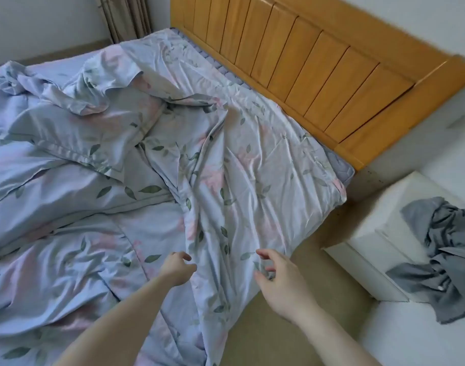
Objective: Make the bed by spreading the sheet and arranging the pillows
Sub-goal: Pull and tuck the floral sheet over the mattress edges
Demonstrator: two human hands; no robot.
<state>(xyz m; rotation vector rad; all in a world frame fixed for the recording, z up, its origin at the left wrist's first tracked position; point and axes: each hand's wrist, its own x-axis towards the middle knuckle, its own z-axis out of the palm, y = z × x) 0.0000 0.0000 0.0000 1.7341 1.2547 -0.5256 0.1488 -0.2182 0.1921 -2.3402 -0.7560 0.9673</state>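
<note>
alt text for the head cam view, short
Two bare hands, the left hand and right hand, reach open over a rumpled floral sheet on a bed with a wooden headboard. A pillow lies askew at left; grey clothing sits on a white nightstand.

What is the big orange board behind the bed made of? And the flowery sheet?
The headboard looks like wood with a smooth, glossy coat: yellow-orange planks with grooves between them. The sheet looks like thin woven cloth, maybe cotton or something silkier; it creases softly and shines slightly.
</note>
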